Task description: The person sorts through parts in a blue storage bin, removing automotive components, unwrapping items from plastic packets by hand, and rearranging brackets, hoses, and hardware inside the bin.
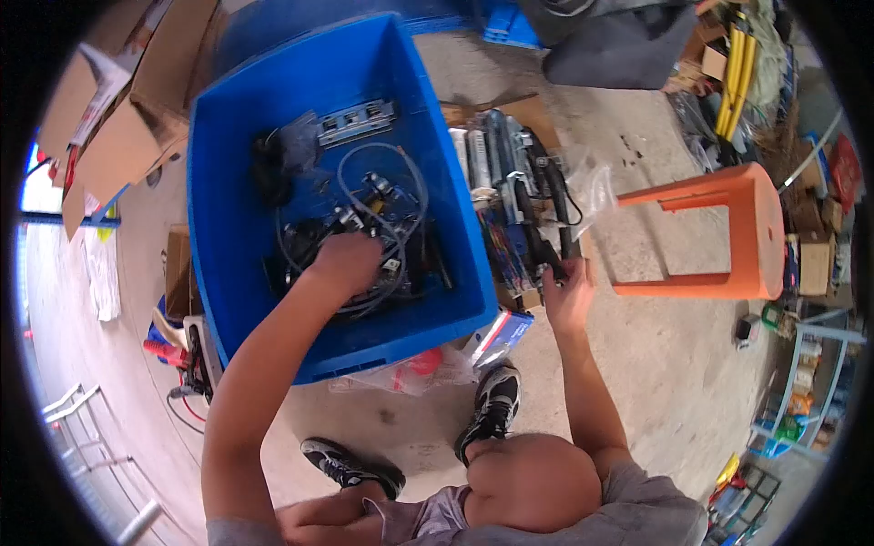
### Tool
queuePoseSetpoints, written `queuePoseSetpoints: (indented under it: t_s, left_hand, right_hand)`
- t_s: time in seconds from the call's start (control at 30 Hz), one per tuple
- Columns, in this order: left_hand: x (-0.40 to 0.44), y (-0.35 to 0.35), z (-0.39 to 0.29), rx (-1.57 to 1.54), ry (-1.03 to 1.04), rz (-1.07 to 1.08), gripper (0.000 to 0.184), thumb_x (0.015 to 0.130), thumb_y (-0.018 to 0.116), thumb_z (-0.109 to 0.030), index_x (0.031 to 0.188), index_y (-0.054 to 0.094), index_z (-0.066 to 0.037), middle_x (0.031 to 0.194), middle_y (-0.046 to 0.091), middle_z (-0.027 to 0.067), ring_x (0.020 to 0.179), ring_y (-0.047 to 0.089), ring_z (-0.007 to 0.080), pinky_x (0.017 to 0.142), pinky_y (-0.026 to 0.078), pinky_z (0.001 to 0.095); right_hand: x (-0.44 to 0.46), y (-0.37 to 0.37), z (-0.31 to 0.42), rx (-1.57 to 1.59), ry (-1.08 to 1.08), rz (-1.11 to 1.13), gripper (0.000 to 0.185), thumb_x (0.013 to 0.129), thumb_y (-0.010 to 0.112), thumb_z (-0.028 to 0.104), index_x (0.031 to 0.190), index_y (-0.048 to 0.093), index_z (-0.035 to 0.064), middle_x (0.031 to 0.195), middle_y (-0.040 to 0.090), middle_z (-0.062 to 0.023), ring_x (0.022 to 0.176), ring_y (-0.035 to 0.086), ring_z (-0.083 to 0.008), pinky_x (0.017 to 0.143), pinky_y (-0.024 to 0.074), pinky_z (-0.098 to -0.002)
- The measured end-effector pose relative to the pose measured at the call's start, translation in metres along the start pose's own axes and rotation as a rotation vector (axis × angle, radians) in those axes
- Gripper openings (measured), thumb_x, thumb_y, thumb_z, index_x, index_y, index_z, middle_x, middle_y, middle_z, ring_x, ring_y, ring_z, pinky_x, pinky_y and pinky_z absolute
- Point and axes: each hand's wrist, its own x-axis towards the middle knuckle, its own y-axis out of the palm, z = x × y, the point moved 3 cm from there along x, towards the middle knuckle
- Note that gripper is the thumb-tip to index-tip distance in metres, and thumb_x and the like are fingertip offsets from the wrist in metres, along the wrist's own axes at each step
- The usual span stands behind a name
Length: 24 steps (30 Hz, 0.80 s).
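Observation:
My left hand [350, 262] reaches into a large blue plastic bin [341, 350], fingers curled down among loose metal and black parts. What they grip is hidden. Beside it loops a clear grey hose [424, 196], and a silver metal bracket [357, 124] lies farther back in the bin. To the right of the bin, my right hand [569, 293] is closed at the near end of some long black parts [528, 205] packed in a cardboard box [533, 111]. Its fingers pinch something small and dark that I cannot make out.
An orange plastic stool [760, 232] lies on its side at the right. Opened cardboard cartons [118, 150] stand at the left. Near my shoes [496, 405] are a clear plastic bag [401, 373] and a blue-and-white box [501, 335]. A metal rack [806, 382] holds goods at far right.

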Motion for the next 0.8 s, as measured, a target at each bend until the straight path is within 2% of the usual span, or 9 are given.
queuePoseSetpoints:
  t_s: [0.13, 0.23, 0.3, 0.33, 0.4, 0.5, 0.57, 0.73, 0.8]
  left_hand:
    - [0.037, 0.030, -0.009, -0.089, 0.087, 0.009, 0.023, 0.086, 0.068, -0.014, 0.105, 0.072, -0.002, 0.103, 0.073, 0.0246, 0.100, 0.070, 0.0441, 0.088, 0.057, 0.0526]
    - [0.055, 0.035, -0.023, -0.209, 0.106, -0.118, 0.028, 0.086, 0.068, -0.014, 0.111, 0.071, -0.003, 0.113, 0.070, 0.0235, 0.104, 0.069, 0.0437, 0.090, 0.057, 0.0509]
    - [0.057, 0.024, -0.040, -0.173, 0.257, -0.247, 0.031, 0.088, 0.065, -0.013, 0.118, 0.070, -0.005, 0.125, 0.066, 0.0173, 0.115, 0.065, 0.0383, 0.092, 0.057, 0.0480]
    - [0.064, 0.028, -0.041, -0.176, 0.259, -0.243, 0.031, 0.088, 0.065, -0.013, 0.118, 0.070, -0.005, 0.125, 0.066, 0.0173, 0.115, 0.065, 0.0383, 0.092, 0.057, 0.0480]
    - [0.081, 0.048, -0.051, 0.182, 0.564, -0.265, 0.026, 0.088, 0.064, -0.014, 0.112, 0.073, -0.009, 0.119, 0.068, 0.0089, 0.121, 0.062, 0.0295, 0.094, 0.058, 0.0430]
    - [0.091, 0.068, -0.054, 0.376, 0.525, -0.095, 0.027, 0.092, 0.061, -0.016, 0.115, 0.073, -0.013, 0.124, 0.066, 0.0050, 0.125, 0.059, 0.0262, 0.095, 0.057, 0.0412]
    - [0.094, 0.085, -0.050, 0.362, 0.512, -0.134, 0.030, 0.092, 0.060, -0.015, 0.120, 0.072, -0.015, 0.129, 0.064, 0.0055, 0.126, 0.059, 0.0268, 0.097, 0.056, 0.0416]
    - [0.066, 0.054, -0.044, 0.383, 0.580, -0.155, 0.033, 0.094, 0.060, -0.019, 0.125, 0.070, -0.017, 0.133, 0.060, 0.0068, 0.124, 0.059, 0.0271, 0.096, 0.057, 0.0414]
    - [0.037, 0.020, -0.039, 0.147, 0.658, -0.407, 0.031, 0.092, 0.067, -0.024, 0.121, 0.069, -0.013, 0.127, 0.064, 0.0092, 0.117, 0.064, 0.0290, 0.093, 0.057, 0.0416]
  right_hand:
    - [-0.004, 0.011, 0.010, -0.344, -0.223, -0.047, 0.023, 0.080, 0.076, 0.005, 0.099, 0.063, 0.0027, 0.100, 0.061, -0.0152, 0.097, 0.060, -0.0393, 0.085, 0.0512, -0.0491]
    - [0.005, 0.013, 0.018, -0.434, -0.143, -0.018, 0.017, 0.081, 0.075, 0.005, 0.096, 0.066, 0.0052, 0.104, 0.063, -0.0128, 0.103, 0.056, -0.0387, 0.090, 0.0483, -0.0485]
    - [0.010, 0.011, 0.036, -0.453, -0.117, -0.023, 0.014, 0.080, 0.075, 0.006, 0.093, 0.069, 0.0059, 0.103, 0.065, -0.0127, 0.101, 0.058, -0.0377, 0.089, 0.0486, -0.0491]
    - [0.013, 0.008, 0.047, -0.343, -0.168, -0.047, 0.012, 0.082, 0.075, 0.006, 0.092, 0.069, 0.0054, 0.103, 0.066, -0.0125, 0.101, 0.059, -0.0372, 0.089, 0.0484, -0.0491]
    - [0.018, 0.001, 0.068, -0.237, -0.215, -0.064, 0.011, 0.083, 0.075, 0.006, 0.092, 0.069, 0.0049, 0.103, 0.068, -0.0123, 0.100, 0.060, -0.0366, 0.089, 0.0482, -0.0491]
    - [0.025, -0.011, 0.103, -0.033, -0.216, -0.118, 0.008, 0.087, 0.074, 0.007, 0.091, 0.068, 0.0037, 0.103, 0.071, -0.0116, 0.099, 0.061, -0.0340, 0.088, 0.0482, -0.0469]
    - [0.029, -0.022, 0.122, 0.207, -0.227, -0.155, 0.005, 0.091, 0.072, 0.005, 0.091, 0.067, 0.0025, 0.103, 0.072, -0.0107, 0.097, 0.061, -0.0303, 0.088, 0.0486, -0.0428]
    - [0.027, -0.033, 0.135, 0.393, -0.216, -0.168, 0.003, 0.091, 0.069, 0.001, 0.091, 0.067, 0.0015, 0.098, 0.072, -0.0102, 0.093, 0.063, -0.0250, 0.085, 0.0500, -0.0376]
    - [0.020, -0.037, 0.134, 0.427, -0.225, -0.167, 0.002, 0.092, 0.069, 0.000, 0.092, 0.067, 0.0013, 0.096, 0.071, -0.0100, 0.090, 0.063, -0.0220, 0.082, 0.0510, -0.0352]
